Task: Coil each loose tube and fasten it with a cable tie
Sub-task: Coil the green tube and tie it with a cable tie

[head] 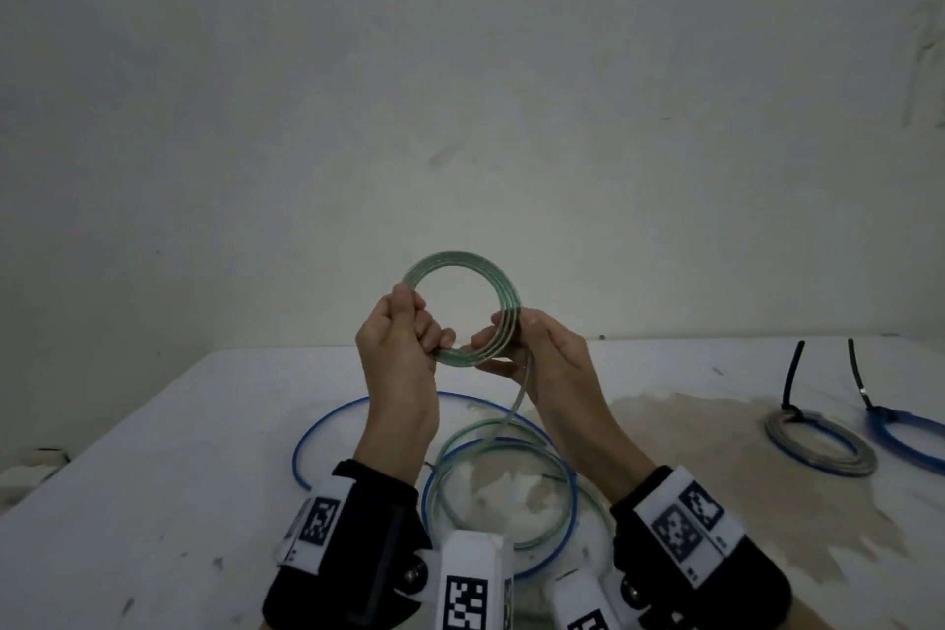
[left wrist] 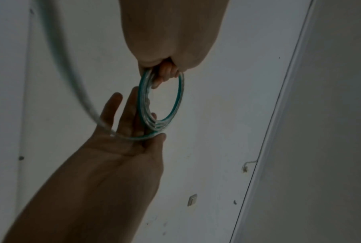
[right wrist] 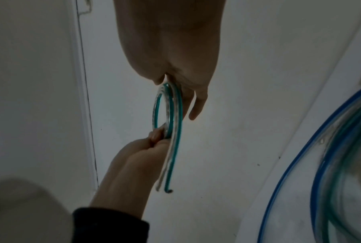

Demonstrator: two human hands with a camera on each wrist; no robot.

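The head view shows, nearest the camera, two black wrist straps with white coded tags (head: pixel 319 517). Just beyond them, on the white stained table (head: pixel 153 450), lie the loose turns of a clear green-tinted plastic tube (head: pixel 503 443), overlapping a thin loose blue tube (head: pixel 327 420) that loops around and under them.

Above those loose turns, clear of the table, both hands hold up a small round coil of the green-tinted tube (head: pixel 463 258) (left wrist: pixel 176 98) (right wrist: pixel 169 105). The left hand (head: pixel 401 348) (right wrist: pixel 138 152) grips the coil's left side, its fingers curled round the bundled turns and the thumb pressed on top. The right hand (head: pixel 542 353) (left wrist: pixel 121 148) meets the coil's right side: the left wrist view shows its fingers straight and slightly spread, with the thumb tip pressing the turns against them. From this hand the uncoiled length runs down to the loose turns on the table.

Well to the right of the held coil, farther back on the table, lie two finished coils, a grey one (head: pixel 818 443) and a blue one (head: pixel 910 435), each bound by a black cable tie (head: pixel 791 381) whose tail stands upright.

Behind the table rises a pale scuffed wall (head: pixel 460 67).
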